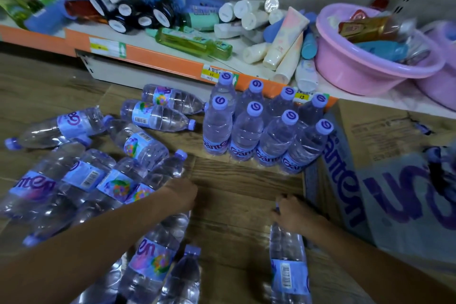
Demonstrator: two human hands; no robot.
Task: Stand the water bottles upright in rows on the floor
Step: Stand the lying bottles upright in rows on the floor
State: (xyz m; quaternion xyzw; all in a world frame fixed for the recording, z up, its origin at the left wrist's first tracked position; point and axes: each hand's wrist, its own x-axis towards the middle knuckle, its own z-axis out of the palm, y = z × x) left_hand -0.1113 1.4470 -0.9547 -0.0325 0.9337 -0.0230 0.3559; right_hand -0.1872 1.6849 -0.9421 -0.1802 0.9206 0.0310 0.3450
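Bottles: eight standing ones (261, 126) form two rows before the shelf (158, 56). The right hand (294, 214) grips another bottle's (288, 261) neck, seemingly to extend them; the left hand (181, 193) reaches among lying bottles (118, 180), grip unclear.

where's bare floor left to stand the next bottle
Bare floor lies between the upright bottles, the cardboard box and both hands: left hand, right hand. The lying bottles crowd the left.
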